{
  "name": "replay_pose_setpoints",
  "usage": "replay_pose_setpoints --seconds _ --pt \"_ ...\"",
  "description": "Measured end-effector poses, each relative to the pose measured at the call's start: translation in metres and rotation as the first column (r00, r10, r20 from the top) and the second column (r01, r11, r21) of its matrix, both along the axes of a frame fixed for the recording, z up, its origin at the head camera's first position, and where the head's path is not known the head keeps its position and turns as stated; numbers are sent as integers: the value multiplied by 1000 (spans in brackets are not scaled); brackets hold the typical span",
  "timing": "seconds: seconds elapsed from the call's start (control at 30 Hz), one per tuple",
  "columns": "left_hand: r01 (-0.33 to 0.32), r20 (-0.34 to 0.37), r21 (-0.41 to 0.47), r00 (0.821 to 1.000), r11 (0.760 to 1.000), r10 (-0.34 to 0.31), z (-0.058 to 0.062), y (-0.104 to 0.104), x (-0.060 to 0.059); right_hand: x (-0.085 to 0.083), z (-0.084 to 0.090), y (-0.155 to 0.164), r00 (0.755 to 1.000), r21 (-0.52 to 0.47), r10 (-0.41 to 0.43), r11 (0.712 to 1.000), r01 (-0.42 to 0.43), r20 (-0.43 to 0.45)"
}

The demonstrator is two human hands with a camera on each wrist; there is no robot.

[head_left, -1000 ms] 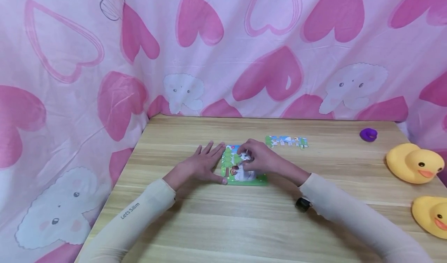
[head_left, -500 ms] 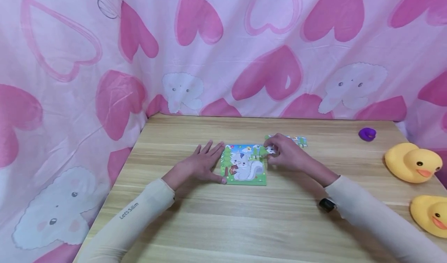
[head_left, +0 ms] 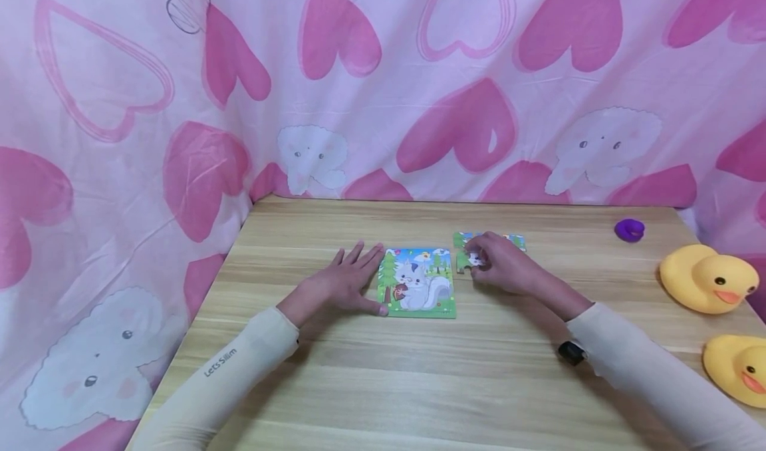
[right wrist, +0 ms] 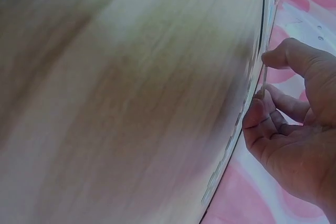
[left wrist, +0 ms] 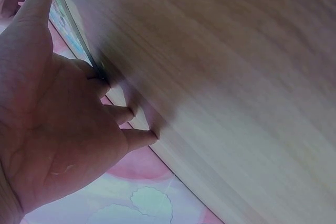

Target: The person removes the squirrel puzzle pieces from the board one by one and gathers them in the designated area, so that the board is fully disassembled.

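A square picture board with a grey squirrel holding an acorn lies on the table, a plain printed picture now showing across it. My left hand rests at its left side with fingers spread, fingertips and thumb at the board's edge. To the board's right, my right hand pinches a jigsaw puzzle piece by its edges; part of a squirrel's face shows on it. In the right wrist view the piece appears edge-on between thumb and fingers. Just behind it lies a row of joined puzzle pieces, partly hidden by the hand.
A small purple duck stands at the table's back right. Two large yellow ducks sit along the right edge, the nearer one cut off by the frame. Pink heart-patterned curtain hangs behind and left of the wooden table.
My right hand has lifted the puzzle piece from over the squirrel board and carried it right, to just in front of the row of pieces. The left hand has stayed put.
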State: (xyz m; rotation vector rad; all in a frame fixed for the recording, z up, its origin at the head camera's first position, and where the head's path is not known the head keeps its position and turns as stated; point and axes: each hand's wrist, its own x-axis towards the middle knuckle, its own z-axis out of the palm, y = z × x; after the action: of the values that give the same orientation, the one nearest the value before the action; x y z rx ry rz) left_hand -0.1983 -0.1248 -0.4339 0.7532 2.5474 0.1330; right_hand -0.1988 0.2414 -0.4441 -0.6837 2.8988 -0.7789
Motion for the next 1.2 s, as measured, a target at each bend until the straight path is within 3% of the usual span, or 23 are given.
replay_pose_setpoints --seconds 0.73,0.87,1.2 --pt "6 -18 -17 1000 1000 -6 -1 0 -1 -4 1 1 998 -23 -4 1000 5 60" --pt "1 -15 -16 1000 1000 -1 -1 0 -1 0 4 -8 996 -45 -4 999 8 91" --pt "5 -14 -20 1000 1000 -5 0 1 -1 10 3 -47 993 -49 86 995 -82 78"
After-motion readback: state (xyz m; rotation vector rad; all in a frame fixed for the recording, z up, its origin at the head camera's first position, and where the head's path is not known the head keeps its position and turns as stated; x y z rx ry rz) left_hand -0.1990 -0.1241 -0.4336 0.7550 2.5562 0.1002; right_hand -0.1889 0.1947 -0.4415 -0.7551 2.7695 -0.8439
